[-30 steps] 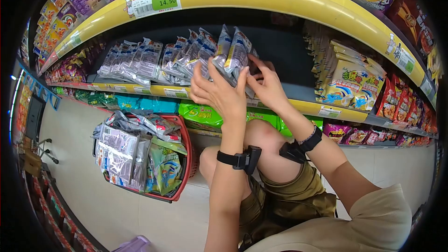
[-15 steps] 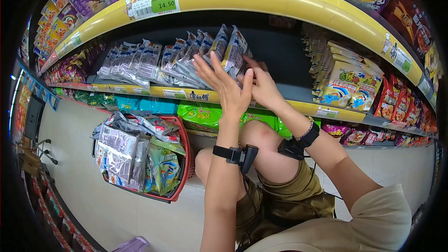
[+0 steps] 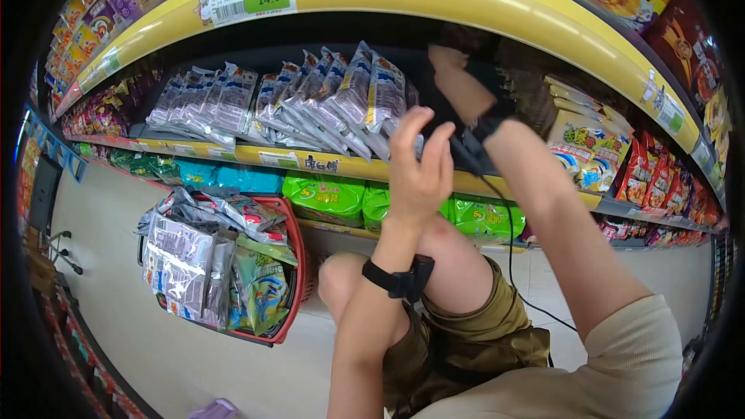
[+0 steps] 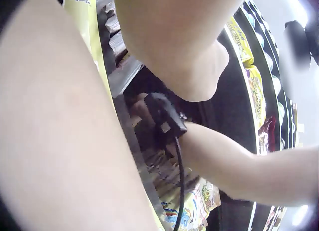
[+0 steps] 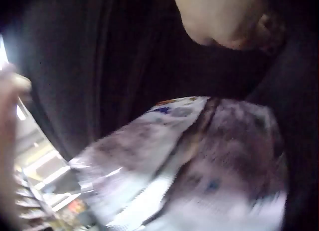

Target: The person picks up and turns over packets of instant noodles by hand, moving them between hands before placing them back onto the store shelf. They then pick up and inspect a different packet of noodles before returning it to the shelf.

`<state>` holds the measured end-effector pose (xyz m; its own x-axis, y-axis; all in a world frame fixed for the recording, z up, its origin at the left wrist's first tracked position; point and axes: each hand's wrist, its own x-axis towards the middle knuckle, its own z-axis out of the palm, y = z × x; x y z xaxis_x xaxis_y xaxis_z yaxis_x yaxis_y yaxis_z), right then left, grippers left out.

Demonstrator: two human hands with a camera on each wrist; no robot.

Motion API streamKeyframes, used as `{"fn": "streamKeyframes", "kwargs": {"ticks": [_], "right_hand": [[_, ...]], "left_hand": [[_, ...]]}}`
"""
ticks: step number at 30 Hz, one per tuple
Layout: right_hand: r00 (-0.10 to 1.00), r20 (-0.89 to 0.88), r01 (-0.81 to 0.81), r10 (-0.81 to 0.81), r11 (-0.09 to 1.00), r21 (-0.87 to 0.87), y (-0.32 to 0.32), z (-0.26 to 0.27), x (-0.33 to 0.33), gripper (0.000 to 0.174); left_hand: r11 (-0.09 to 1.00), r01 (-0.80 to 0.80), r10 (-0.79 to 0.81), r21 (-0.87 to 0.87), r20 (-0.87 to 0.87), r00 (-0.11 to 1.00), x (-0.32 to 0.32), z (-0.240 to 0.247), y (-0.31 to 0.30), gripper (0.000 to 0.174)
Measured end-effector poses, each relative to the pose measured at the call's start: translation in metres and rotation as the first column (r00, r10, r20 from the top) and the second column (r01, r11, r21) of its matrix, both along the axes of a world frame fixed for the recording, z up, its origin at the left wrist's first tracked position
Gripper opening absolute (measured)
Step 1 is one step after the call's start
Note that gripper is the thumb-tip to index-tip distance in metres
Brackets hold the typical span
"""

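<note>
Right hand [image 3: 450, 66]: has moved from the shelf front, beside the left hand in the earlier frame, to the dark depth of the shelf [image 3: 361, 167]; through blur and shadow we cannot tell whether it holds anything.
Left hand [image 3: 421, 167]: has shifted slightly to the right; we see its fingers raised and loosely bent, with a gap between them, against straighter fingers half a second ago. It stands in front of the shelf, near the right end of the packet row; we cannot confirm contact.
Silver packets [image 3: 310, 105]: lean against one another in a row on the shelf, left of the right hand; we find their order much the same as before. In the right wrist view, silver packaging fills the lower part of the picture, below the hand.
Cable [image 3: 511, 242]: now shows a longer run, hanging down from the right wrist strap [image 3: 485, 122] past the shelf.
Red basket [image 3: 306, 256]: remains on the floor to the left of the knees, loaded with silver packs [image 3: 182, 256] and green packs [image 3: 264, 283].
Yellow packets [image 3: 586, 147]: stay on the same shelf, right of the right arm, which now crosses in front of part of their stack.
</note>
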<state>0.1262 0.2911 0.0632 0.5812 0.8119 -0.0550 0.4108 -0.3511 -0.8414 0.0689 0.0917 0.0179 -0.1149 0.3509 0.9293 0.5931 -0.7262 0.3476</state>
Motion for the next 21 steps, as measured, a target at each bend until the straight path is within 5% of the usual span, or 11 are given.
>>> {"fn": "streamKeyframes", "kwargs": {"ticks": [3,9,10,12,16,21], "right_hand": [[0.998,-0.016,-0.058,0.06,0.993,0.098,0.009,0.004,-0.021,0.035],[0.971,-0.031,-0.219,0.238,0.93,0.297,0.006,0.019,-0.057,0.034],[0.963,-0.047,-0.236,0.265,0.915,0.328,0.054,0.089,-0.117,0.034],[0.947,-0.081,-0.258,0.31,0.888,0.381,0.003,0.018,-0.034,0.034],[0.911,-0.137,-0.275,0.389,0.821,0.5,0.033,0.041,-0.054,0.034],[0.868,-0.206,-0.231,0.451,0.736,0.637,0.003,0.044,-0.016,0.034]], "left_hand": [[0.954,0.191,-0.166,-0.233,0.124,0.978,0.005,-0.004,0.001,0.026],[0.874,0.21,-0.226,-0.439,0.014,0.974,0.001,-0.008,0.005,0.033],[0.863,0.214,-0.252,-0.457,-0.022,0.968,0.001,-0.008,0.004,0.035],[0.841,0.225,-0.286,-0.492,-0.051,0.957,0.001,-0.012,0.003,0.038],[0.783,0.249,-0.335,-0.57,-0.049,0.941,-0.001,-0.008,0.002,0.042],[0.81,0.336,-0.3,-0.481,0.152,0.942,0.006,-0.025,0.001,0.034]]}}
